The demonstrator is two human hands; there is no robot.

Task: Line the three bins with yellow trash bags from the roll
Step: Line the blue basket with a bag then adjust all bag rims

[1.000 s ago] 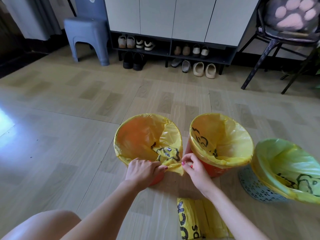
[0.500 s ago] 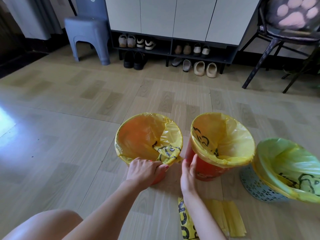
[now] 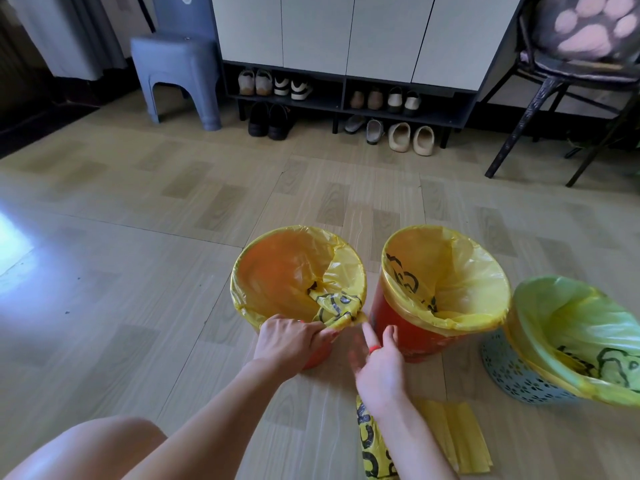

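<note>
Three bins stand in a row on the floor, each with a yellow bag over its rim. The left orange bin [image 3: 313, 356] has a bag [image 3: 284, 271] with a bunched fold at its near edge. My left hand [image 3: 289, 339] pinches that fold at the rim. My right hand [image 3: 377, 362] hovers between the left bin and the middle red bin [image 3: 408, 337], fingers spread, one fingertip near the fold. The right bin [image 3: 512, 372] is a pale blue perforated basket. The flattened yellow bag roll [image 3: 446, 434] lies on the floor under my right forearm.
A shoe cabinet [image 3: 346, 36] with several pairs of shoes runs along the back wall. A blue plastic stool [image 3: 176, 71] stands at the back left, a black metal chair [image 3: 568, 81] with a paw cushion at the back right. My bare knee [image 3: 86, 448] is at the lower left.
My right hand let go of the bag fold on the left bin, dropped back, and now reaches toward it again with spread fingers. My left hand stayed on the rim.
</note>
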